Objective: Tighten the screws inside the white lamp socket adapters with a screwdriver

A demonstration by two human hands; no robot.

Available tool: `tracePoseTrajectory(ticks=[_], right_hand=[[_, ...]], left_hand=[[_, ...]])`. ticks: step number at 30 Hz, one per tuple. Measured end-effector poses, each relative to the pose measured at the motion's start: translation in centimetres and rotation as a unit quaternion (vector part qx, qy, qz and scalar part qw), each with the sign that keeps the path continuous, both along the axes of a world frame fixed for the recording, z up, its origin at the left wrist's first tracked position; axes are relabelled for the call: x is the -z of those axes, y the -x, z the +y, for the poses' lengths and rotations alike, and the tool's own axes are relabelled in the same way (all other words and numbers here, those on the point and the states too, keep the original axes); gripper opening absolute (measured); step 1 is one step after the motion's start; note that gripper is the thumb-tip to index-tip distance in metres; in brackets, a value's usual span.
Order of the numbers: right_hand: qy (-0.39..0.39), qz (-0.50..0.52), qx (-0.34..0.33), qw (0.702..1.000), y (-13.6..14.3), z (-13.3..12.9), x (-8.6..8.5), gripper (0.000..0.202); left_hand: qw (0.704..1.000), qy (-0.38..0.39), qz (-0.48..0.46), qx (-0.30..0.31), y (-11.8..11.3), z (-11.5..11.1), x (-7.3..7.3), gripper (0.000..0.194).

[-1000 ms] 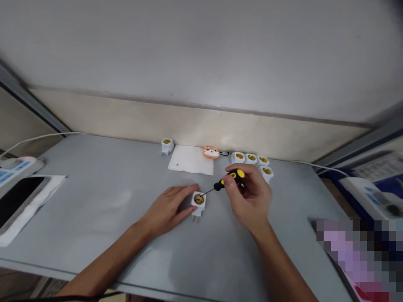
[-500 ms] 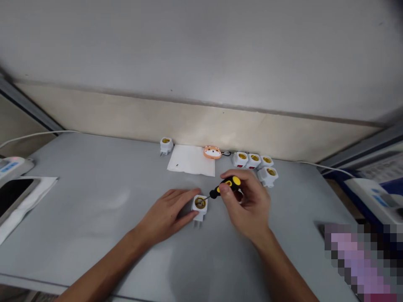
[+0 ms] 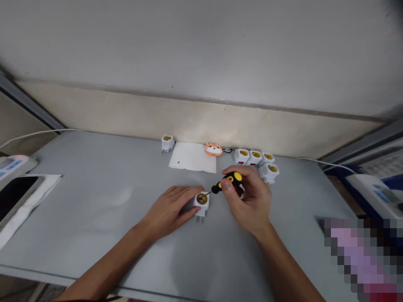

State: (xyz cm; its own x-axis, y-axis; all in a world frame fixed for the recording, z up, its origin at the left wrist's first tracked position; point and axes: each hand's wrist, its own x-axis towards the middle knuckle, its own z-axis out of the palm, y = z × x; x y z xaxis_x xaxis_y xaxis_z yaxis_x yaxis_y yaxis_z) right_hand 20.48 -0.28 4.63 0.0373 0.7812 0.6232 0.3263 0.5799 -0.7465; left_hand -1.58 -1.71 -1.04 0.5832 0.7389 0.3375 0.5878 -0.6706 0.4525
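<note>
A white plug-in lamp socket (image 3: 201,205) lies on the grey table with its prongs toward me and its brass-coloured opening facing up. My left hand (image 3: 174,209) grips it from the left, thumb and forefinger on its sides. In my right hand (image 3: 248,197) is a black and yellow screwdriver (image 3: 231,180), held tilted by the handle. Its thin shaft points down left into the socket's opening; the tip is hard to make out.
Several similar sockets (image 3: 255,157) stand at the back right, and one more socket (image 3: 167,142) at the back left. Between them lie a white tissue (image 3: 192,157) and an orange animal-faced case (image 3: 213,149). A phone (image 3: 19,193) rests on paper at the left.
The view has shifted slightly, so everything sits a little higher. Both hands keep their hold on the socket and the screwdriver, whose tip stays at the opening.
</note>
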Motion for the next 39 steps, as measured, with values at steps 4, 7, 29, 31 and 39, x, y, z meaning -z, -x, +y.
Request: tracePoseTrajectory(ticks=[4, 7, 29, 31, 39], right_hand=[[0.009, 0.007, -0.002, 1.000, -0.08, -0.01, 0.00, 0.008], [0.025, 0.014, -0.004, 1.000, -0.12, -0.01, 0.04, 0.006], [0.014, -0.025, 0.006, 1.000, 0.10, -0.11, -0.18, 0.008], [0.020, -0.027, 0.007, 0.999, 0.15, -0.17, -0.13, 0.008], [0.043, -0.035, -0.013, 0.998, 0.34, -0.36, -0.42, 0.007]], left_hand=[[1.000, 0.007, 0.001, -0.002, -0.01, 0.01, -0.08, 0.041], [1.000, 0.011, 0.004, -0.004, 0.03, -0.02, -0.08, 0.041], [1.000, 0.018, 0.008, -0.006, 0.10, -0.04, -0.03, 0.042], [1.000, 0.022, 0.011, -0.004, 0.11, -0.05, -0.05, 0.042], [1.000, 0.019, 0.003, -0.009, 0.19, -0.08, 0.03, 0.044]])
